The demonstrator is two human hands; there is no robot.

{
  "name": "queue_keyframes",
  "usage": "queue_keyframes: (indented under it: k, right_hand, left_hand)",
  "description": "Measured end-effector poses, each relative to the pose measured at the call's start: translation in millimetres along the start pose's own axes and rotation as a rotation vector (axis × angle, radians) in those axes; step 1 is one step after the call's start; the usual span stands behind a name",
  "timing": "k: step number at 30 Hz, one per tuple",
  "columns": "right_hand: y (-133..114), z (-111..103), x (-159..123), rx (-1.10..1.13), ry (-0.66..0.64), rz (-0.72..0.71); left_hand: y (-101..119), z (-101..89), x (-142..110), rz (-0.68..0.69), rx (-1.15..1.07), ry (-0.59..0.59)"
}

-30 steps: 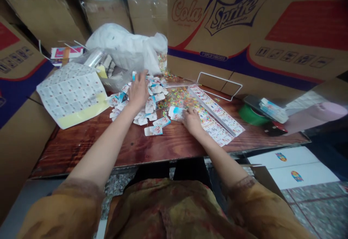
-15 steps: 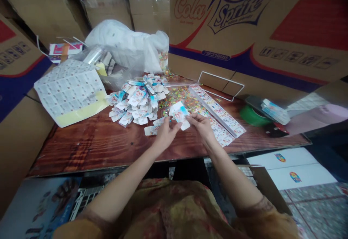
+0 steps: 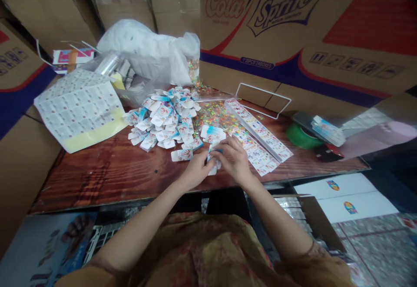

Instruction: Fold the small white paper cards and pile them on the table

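Both hands meet over the wooden table near its front edge. Between them is a small white and blue printed card packet (image 3: 212, 170), partly hidden by fingers. My left hand (image 3: 197, 168) is closed on its lower left side. The fingers of my right hand (image 3: 233, 157) are pinched at its upper right. Just beyond my fingers lies another printed card packet (image 3: 212, 133), flat and pale with a blue band. To the left is a heap of similar packets (image 3: 166, 119). Small multicoloured pieces (image 3: 215, 115) are scattered behind the hands.
Printed strips (image 3: 260, 137) lie right of the hands. Further right are a green tape roll (image 3: 301, 137), a stack of cards (image 3: 328, 130) and a pink roll (image 3: 381, 139). A patterned sheet (image 3: 80, 108) and plastic bag (image 3: 140, 45) stand left. A large carton (image 3: 312, 39) walls the back.
The held packet has come lower, nearer the table's front edge, and turned. My right hand has moved over its top. A flat packet now shows beyond my fingers.
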State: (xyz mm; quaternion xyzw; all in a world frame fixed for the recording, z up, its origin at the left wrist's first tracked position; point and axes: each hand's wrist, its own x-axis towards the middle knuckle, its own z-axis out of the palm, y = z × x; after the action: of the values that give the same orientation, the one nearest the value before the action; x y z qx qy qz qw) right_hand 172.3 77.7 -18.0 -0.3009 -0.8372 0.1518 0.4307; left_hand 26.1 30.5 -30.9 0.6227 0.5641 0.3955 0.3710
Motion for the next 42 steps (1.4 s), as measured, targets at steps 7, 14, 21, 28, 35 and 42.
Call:
queue_keyframes:
  k: [7,14,21,28,35,42]
  right_hand:
    - [-19.0,-6.3,-4.8,0.056,-0.134,-0.084]
    - [-27.7,-16.4,-9.4,0.198,-0.171,0.098]
    - [-22.1,-20.3,-9.6,0.904,-0.149,0.679]
    - [-10.2,-3.8,-11.1,1.096,-0.102,0.917]
    - [-20.4,-1.7,-22.2,0.737,0.138,0.586]
    - [-38.2,-14.4,-24.2,0.548,0.023,0.414]
  left_hand:
    - [0.9,-2.2,3.7,-0.015,-0.176,-0.239]
    - [-1.8,5.4,1.7,-0.056,-0.254,-0.111]
    - [16.8,-2.4,-5.8,-0.1,-0.405,-0.3]
    - [13.1,9.3,-13.8,-0.044,-0.209,0.026]
    - [15.8,7.2,-15.4,0.093,-0.274,0.125]
    - [13.7,11.8,-23.0,0.08,-0.116,0.328]
